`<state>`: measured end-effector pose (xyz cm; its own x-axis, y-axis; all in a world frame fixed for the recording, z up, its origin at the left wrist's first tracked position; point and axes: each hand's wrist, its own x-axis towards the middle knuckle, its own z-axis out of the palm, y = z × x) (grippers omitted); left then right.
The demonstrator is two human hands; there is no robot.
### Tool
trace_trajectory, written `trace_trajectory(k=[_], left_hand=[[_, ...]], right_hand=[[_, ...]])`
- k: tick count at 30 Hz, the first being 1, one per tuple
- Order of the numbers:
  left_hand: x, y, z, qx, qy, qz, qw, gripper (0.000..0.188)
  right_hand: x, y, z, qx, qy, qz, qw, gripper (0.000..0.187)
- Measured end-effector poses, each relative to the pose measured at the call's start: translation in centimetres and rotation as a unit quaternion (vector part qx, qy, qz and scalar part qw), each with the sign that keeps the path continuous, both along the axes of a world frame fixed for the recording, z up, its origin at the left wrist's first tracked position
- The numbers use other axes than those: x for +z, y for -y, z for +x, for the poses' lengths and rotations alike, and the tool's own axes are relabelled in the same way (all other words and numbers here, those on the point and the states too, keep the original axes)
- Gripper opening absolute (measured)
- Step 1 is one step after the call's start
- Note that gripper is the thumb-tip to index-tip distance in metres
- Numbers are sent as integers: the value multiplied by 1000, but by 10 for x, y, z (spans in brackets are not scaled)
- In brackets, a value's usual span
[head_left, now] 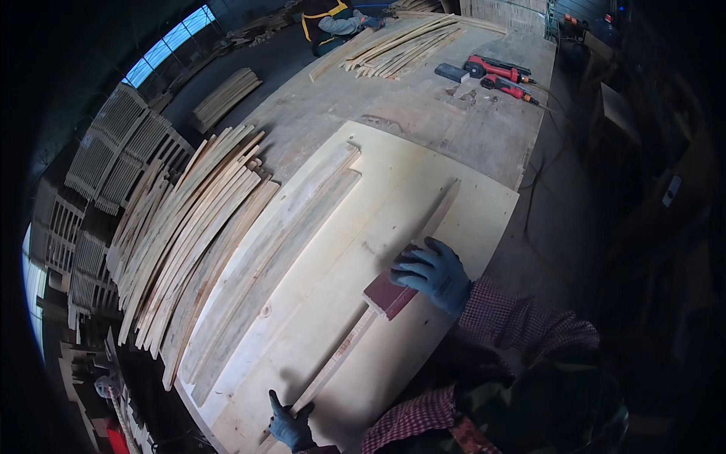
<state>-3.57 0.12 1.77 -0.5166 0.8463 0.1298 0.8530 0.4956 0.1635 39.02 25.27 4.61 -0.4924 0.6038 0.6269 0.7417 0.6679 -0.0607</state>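
A long, narrow wooden strip (pixel 340 354) lies lengthwise on a pale plywood board (pixel 310 310). My right hand (pixel 435 276), in a blue-grey glove, is closed over a dark red sanding block (pixel 389 296), which rests flat across the strip's middle. The strip shows beyond the block on both sides. Near the board's front edge my left hand (pixel 291 427), gloved alike, holds the strip's near end between thumb and forefinger; its other fingers are partly hidden. Two wider wooden strips (pixel 283 257) lie side by side on the board, left of the one under the block.
A big pile of wooden strips (pixel 197 227) stands left of the board. On the far worktable (pixel 302 106) lie more strips (pixel 408 47), red power tools (pixel 499 69) and a dark grey block (pixel 452 73). Another person (pixel 333 26) is at its far side. Stacked slatted pallets (pixel 113 151) stand left.
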Motion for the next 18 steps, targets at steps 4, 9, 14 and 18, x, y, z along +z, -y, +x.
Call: trace_trajectory(k=[4,9,14,18], left_hand=[[0,-5,1,-18,-19,6,1000,117],[2,-11,2,-1,16,-19,1000,114],[0,-5,-1,-14,1,-14,1000,104],[-10,-1,-5,-15,-14,-4,1000,100]], right_hand=[[-3,-84,111,-316,61,-113,940,41],[-5,-84,113,-356,5,-75,931,50],[-16,-3,-9,-133,46,24,990,37],[12,15,-19,-76,69,-67,992,44]])
